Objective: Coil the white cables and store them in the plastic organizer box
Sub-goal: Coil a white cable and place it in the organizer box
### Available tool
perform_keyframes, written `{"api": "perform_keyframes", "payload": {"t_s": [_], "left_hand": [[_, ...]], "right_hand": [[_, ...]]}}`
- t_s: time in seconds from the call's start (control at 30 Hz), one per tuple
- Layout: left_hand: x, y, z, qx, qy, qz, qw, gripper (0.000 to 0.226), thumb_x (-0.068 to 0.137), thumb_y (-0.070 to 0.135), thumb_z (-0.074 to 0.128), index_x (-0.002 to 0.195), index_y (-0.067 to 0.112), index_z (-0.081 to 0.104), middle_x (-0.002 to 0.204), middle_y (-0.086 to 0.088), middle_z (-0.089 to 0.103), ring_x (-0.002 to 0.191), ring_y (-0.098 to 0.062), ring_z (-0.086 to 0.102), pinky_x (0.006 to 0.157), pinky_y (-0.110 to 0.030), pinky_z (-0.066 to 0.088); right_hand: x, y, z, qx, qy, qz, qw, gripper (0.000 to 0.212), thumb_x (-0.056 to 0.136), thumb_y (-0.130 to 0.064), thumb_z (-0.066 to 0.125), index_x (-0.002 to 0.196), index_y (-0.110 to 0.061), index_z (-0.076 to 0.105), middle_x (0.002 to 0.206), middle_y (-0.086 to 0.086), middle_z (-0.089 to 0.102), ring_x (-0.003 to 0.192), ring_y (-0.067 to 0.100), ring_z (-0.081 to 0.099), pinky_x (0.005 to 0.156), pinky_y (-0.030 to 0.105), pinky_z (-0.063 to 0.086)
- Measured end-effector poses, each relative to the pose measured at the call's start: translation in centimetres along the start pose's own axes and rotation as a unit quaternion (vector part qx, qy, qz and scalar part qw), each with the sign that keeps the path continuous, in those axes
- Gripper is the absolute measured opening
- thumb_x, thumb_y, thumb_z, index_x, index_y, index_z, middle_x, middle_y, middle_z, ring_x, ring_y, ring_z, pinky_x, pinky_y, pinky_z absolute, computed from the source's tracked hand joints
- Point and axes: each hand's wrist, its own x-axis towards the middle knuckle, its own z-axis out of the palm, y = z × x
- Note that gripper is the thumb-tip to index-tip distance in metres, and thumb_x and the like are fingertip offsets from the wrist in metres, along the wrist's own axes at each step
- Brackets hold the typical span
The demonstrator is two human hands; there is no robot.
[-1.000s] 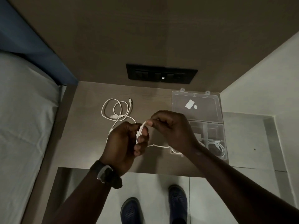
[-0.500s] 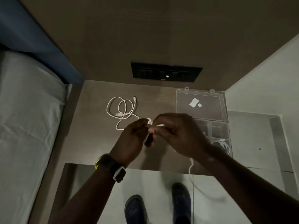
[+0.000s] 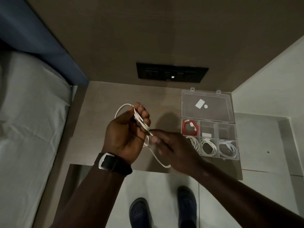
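Black switch panel point(image 3: 172, 72) on brown wall at twelve o'clock, wooden bench point(image 3: 100, 116) beneath, white-sheeted bed point(image 3: 28, 129) at nine, dark blue shoes point(image 3: 139, 213) on pale floor at six

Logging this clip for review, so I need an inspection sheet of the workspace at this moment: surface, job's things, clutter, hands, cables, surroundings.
Surface: brown wooden bedside table, dimly lit.
Job's things: clear plastic organizer box at the table's right, lid open; three front compartments each hold a coiled white cable, one rear compartment holds a red cable.
Clutter: nothing seen.
Hands: left hand closed around loops of the white cable; right hand pinches the cable's loose run.
Cables: a slack loop hangs below the hands, over the table's front edge.
Surroundings: bed on the left, black switch panel on the wall, tiled floor, two dark shoes.
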Motion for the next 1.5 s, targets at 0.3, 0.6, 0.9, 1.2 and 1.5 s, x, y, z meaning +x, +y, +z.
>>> {"api": "perform_keyframes", "payload": {"t_s": [0.3,0.6,0.9,1.2,1.5], "left_hand": [[0.2,-1.9,-1.9,0.512,-0.056,0.176,0.839,0.023,0.099,0.011,0.043,0.084,0.010,0.060,0.074,-0.008,0.060,0.067,-0.022,0.058,0.066,-0.028,0.048],[-1.2,-2.5,1.0,0.314,-0.076,-0.052,0.945,0.029,0.097,0.023,0.037,0.080,0.011,0.057,0.064,0.000,0.036,0.049,-0.010,0.028,0.050,-0.027,0.016],[0.1,-1.5,0.8,0.090,-0.035,0.056,0.994,0.022,0.099,0.012,0.034,0.092,0.011,0.055,0.081,0.000,0.052,0.071,-0.012,0.054,0.069,-0.021,0.047],[0.0,-4.8,0.0,0.553,-0.055,0.126,0.822,0.021,0.089,0.011,0.046,0.088,-0.008,0.054,0.066,-0.016,0.052,0.059,-0.018,0.050,0.058,-0.025,0.041],[-0.8,-4.8,1.5,0.336,-0.135,-0.116,0.925,0.010,0.076,0.016,0.042,0.074,0.010,0.050,0.062,-0.001,0.034,0.045,-0.010,0.026,0.043,-0.023,0.018]], "right_hand": [[-1.0,-1.8,-4.5,-0.052,-0.002,-0.050,0.997,0.017,0.097,-0.033,0.054,0.093,-0.025,0.067,0.073,-0.012,0.064,0.068,0.002,0.061,0.062,0.022,0.049],[3.2,0.0,-5.8,0.091,0.170,-0.035,0.981,0.009,0.085,-0.024,0.074,0.083,-0.015,0.074,0.077,-0.002,0.073,0.072,0.016,0.068,0.066,0.036,0.055],[-1.4,0.8,-0.8,0.056,0.045,0.057,0.996,0.023,0.097,-0.031,0.055,0.115,-0.030,0.068,0.071,-0.001,0.068,0.067,0.012,0.064,0.067,0.032,0.052],[-1.3,-1.8,-7.0,-0.044,0.039,-0.032,0.998,0.008,0.089,-0.029,0.066,0.089,-0.023,0.071,0.083,-0.011,0.068,0.076,0.003,0.063,0.065,0.016,0.049],[-0.5,0.2,-6.8,0.111,0.161,0.002,0.981,0.010,0.079,-0.014,0.078,0.079,-0.014,0.068,0.084,0.000,0.066,0.080,0.014,0.067,0.070,0.027,0.056]]}}
